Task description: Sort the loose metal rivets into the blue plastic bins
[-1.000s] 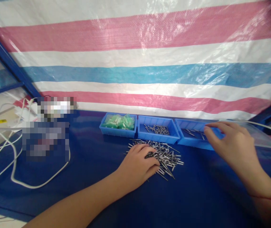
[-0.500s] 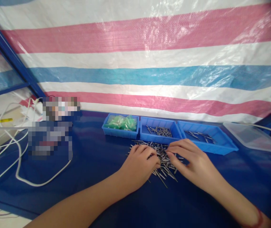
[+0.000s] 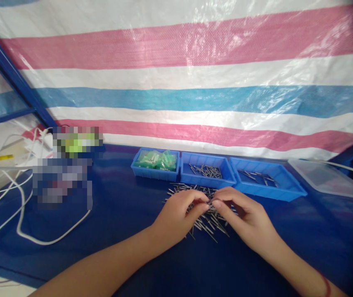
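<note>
A loose pile of thin metal pins (image 3: 207, 225) lies on the blue tabletop, partly covered by my hands. My left hand (image 3: 185, 212) is over the left side of the pile, thumb and index finger pinched together. From the right, my right hand (image 3: 242, 212) also pinches, its fingertips meeting those of the left. Between the fingertips shows a small dark sliver, apparently one thin metal pin; most of it is hidden. Behind the pile, a blue bin (image 3: 205, 180) holds many pins. Fewer lie in the right blue bin (image 3: 269, 192).
Green-and-clear plastic packets (image 3: 157, 160) fill the left blue bin (image 3: 154, 173). A translucent lid (image 3: 325, 179) lies at the far right. White cables (image 3: 24, 231) run across the left side. Behind the table hangs a striped plastic sheet (image 3: 176, 99).
My hands have come together over the pile, and their fingertips now meet in a pinch. Half a second ago they were apart, with the fingers down among the pins.
</note>
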`<state>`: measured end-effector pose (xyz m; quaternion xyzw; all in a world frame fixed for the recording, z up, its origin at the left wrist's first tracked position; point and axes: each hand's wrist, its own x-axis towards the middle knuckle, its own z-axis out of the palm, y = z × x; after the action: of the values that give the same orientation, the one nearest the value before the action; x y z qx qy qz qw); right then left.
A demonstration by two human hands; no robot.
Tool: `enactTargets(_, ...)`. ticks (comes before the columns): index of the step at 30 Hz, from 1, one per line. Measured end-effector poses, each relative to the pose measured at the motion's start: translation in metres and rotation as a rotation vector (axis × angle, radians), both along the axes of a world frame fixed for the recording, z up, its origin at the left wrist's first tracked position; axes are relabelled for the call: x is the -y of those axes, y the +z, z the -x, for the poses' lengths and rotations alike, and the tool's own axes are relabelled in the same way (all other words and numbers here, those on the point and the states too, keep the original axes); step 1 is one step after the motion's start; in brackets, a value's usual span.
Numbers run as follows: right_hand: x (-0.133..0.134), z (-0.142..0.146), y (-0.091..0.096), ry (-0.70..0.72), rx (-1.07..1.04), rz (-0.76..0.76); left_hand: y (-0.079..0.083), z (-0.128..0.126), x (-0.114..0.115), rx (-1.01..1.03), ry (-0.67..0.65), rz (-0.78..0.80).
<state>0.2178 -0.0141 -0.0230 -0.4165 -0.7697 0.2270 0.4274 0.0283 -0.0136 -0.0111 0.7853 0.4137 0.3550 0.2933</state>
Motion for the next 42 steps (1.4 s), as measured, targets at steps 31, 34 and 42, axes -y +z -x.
enactTargets(31, -0.003, -0.006, 0.008, -0.018, 0.14, -0.261, 0.003, 0.005, -0.003, -0.059, 0.083, -0.176)
enactTargets(34, -0.011, -0.015, 0.011, -0.081, 0.178, -0.308, -0.002, 0.005, -0.003, -0.114, 0.066, -0.197)
enactTargets(42, -0.047, -0.078, 0.009, -0.562, 0.361, -0.459, -0.008, 0.007, -0.008, -0.379, -0.049, -0.291)
